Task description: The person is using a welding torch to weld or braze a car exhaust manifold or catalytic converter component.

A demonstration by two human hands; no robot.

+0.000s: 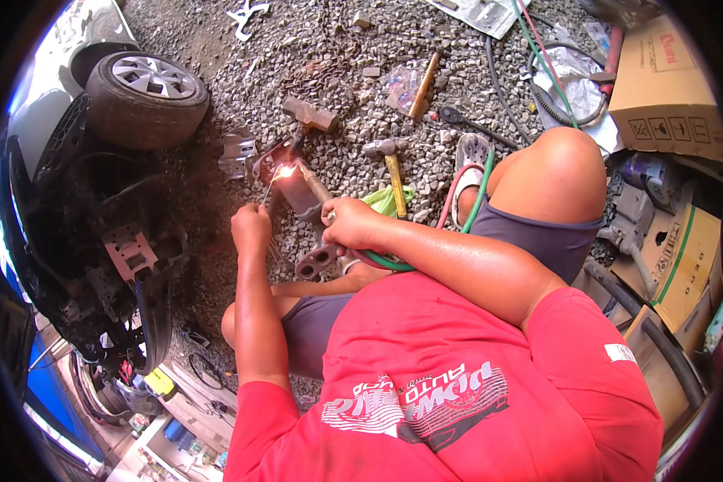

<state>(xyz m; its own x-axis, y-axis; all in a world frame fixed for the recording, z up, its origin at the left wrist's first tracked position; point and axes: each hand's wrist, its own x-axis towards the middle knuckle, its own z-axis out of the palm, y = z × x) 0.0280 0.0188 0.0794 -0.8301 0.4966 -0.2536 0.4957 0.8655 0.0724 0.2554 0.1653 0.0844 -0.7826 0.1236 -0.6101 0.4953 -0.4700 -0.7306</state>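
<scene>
My right hand is wrapped round a gas torch, its red and green hoses running off to the right. At the torch's tip burns a bright orange-white glow. My left hand pinches a thin metal rod whose upper end reaches that glow. Between my legs rests a rusty exhaust part with a flange at its near end. The glow sits on its far end, where glare hides the exact contact.
A sledgehammer and a yellow-handled hammer lie on the gravel just beyond. Farther right are a ratchet wrench, a wooden stick and a cardboard box. A car with a turned wheel stands at left.
</scene>
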